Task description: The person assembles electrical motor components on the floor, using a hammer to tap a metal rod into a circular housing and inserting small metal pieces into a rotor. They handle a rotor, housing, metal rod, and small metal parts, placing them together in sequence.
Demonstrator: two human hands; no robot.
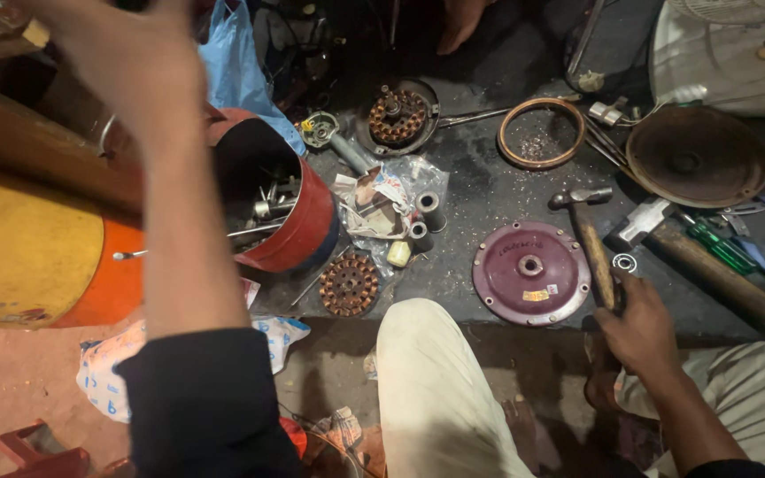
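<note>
The person's right hand [639,332] is closed around the wooden handle of a steel-headed hammer [588,226], just beside the round maroon metal cover [529,274], which lies loose on the floor. The left hand [135,62] is raised and blurred; I cannot tell its grip. The copper-wound stator [349,285] lies apart, so the dismantling looks mostly done.

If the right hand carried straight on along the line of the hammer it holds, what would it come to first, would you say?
Probably the copper ring. The right hand grips a hammer pointing up and slightly left past the maroon cover; the dark floor between looks free, though depth is hard to judge.
</note>
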